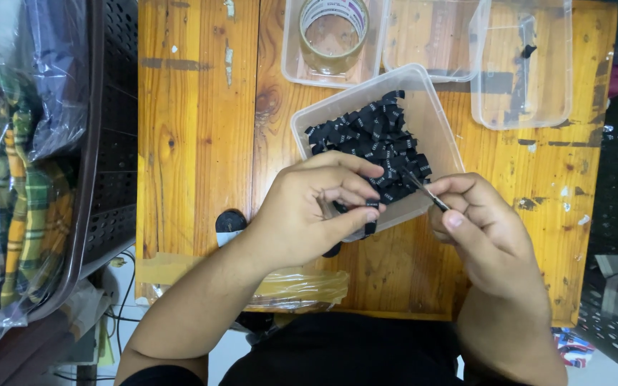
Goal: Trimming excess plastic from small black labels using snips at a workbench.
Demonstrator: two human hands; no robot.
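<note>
My left hand (pixel 309 207) pinches a small black fabric label (pixel 371 214) between thumb and fingers, just over the near rim of a clear plastic tub (pixel 438 118). The tub holds a heap of several small black labels (pixel 377 139). My right hand (pixel 477 225) grips small metal snips (pixel 423 187), whose tip points left toward the held label. Both hands hover above the wooden table (pixel 194 143).
A second clear tub (pixel 291 68) at the back holds a roll of tape (pixel 332 32). Two more clear tubs (pixel 523 64) stand at the back right. A dark perforated basket (pixel 112 129) with bagged plaid cloth (pixel 16 179) sits left. A black disc (pixel 230 221) lies by my left wrist.
</note>
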